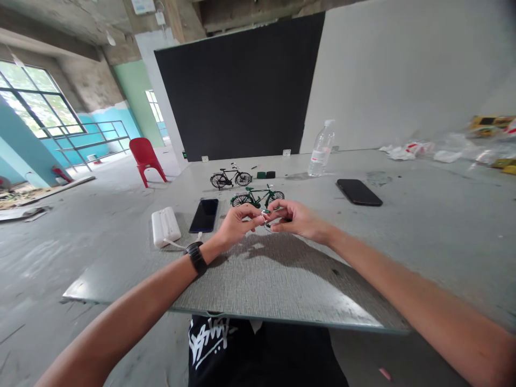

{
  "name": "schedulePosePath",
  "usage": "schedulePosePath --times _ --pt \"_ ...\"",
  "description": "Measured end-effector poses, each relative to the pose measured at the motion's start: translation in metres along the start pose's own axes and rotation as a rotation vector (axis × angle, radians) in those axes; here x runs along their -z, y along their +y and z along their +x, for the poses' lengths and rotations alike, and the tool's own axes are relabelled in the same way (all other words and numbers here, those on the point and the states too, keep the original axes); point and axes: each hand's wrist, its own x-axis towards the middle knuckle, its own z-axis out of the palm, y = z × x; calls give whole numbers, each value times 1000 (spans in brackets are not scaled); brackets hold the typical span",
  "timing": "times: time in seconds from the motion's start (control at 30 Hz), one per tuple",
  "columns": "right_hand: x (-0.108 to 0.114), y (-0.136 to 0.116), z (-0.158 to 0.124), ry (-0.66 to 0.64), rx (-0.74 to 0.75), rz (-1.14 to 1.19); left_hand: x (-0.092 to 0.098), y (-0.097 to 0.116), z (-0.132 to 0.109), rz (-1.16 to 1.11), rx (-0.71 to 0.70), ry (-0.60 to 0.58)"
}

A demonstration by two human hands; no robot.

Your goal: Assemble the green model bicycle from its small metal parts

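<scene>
Both hands meet over the table just in front of a green model bicycle [258, 198]. Between their fingertips is a small silver and green part [265, 213], too small to name for sure. My left hand [238, 221], with a dark watch [196, 258] on its wrist, pinches it from the left. From the right, my right hand [298, 219] grips the same part with thumb and fingers. Behind the green bicycle stands a black model bicycle [231, 177]. The green bicycle's lower edge is partly covered by the hands.
A white power bank [165, 227] is cabled to a phone [204, 215] at left. Small green and black blocks [266, 174] lie behind the bicycles. A plastic bottle [321, 149] and another phone [358, 192] are at right, with plastic wrapping [451, 148] farther off.
</scene>
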Motion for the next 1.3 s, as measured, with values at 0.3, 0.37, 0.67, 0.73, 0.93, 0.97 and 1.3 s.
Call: schedulePosePath --times 0.3,0.37,0.67,0.73,0.93,0.97,1.3 --pt "3 -8 0 263 118 -390 1 0 2 36 89 206" --pt "1 -13 -3 321 142 -497 4 1 2 77 71 301" --pt "-41 -1 4 -170 99 -824 4 0 3 133 65 328" --pt "-42 3 6 -169 63 -807 4 -1 3 144 67 312" --pt "-39 -2 3 -171 56 -793 5 -3 3 85 76 286" --pt "-38 -5 2 -175 59 -803 4 -3 3 73 83 287" --pt "-31 -4 -1 -109 23 -886 3 -5 3 46 91 277"
